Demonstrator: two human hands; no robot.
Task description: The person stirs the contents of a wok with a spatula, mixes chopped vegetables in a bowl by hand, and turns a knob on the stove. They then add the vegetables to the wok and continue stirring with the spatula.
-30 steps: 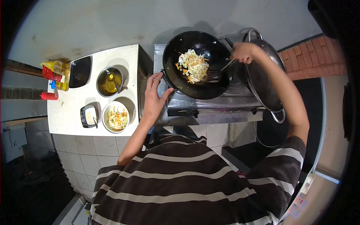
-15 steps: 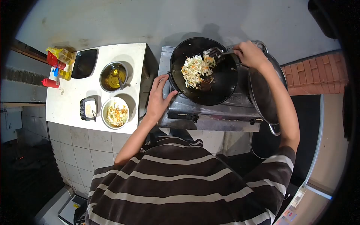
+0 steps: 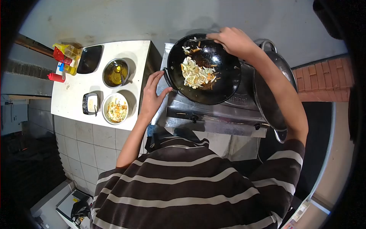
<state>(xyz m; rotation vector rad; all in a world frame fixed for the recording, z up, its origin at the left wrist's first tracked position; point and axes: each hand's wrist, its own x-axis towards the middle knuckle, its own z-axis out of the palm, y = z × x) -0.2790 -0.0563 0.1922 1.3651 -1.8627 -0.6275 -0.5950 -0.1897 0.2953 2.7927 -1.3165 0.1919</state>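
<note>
A black wok (image 3: 225, 89) stands on the metal stove (image 3: 179, 112), with shredded vegetables (image 3: 196, 74) heaped left of its middle. A few shreds lie higher up, near the far rim. My right hand (image 3: 232, 40) is closed on the handle of a metal utensil (image 3: 198, 39), over the wok's far side; the utensil's head is partly blurred among the upper shreds. At the wok's left side, my left hand (image 3: 154, 95) has its fingers and thumb wrapped about the loop handle (image 3: 167, 79).
A second large pan (image 3: 267, 95) sits on the stove's right. The white table (image 3: 76, 105) at left bears an oil bowl (image 3: 108, 77), a vegetable bowl (image 3: 116, 121), a small black dish (image 3: 85, 108), a black tray (image 3: 89, 59) and a red bottle (image 3: 57, 78).
My right hand has moved left and toward the wall with the utensil. Some shreds now lie apart near the wok's far rim. The wok and my left hand have shifted slightly left.
</note>
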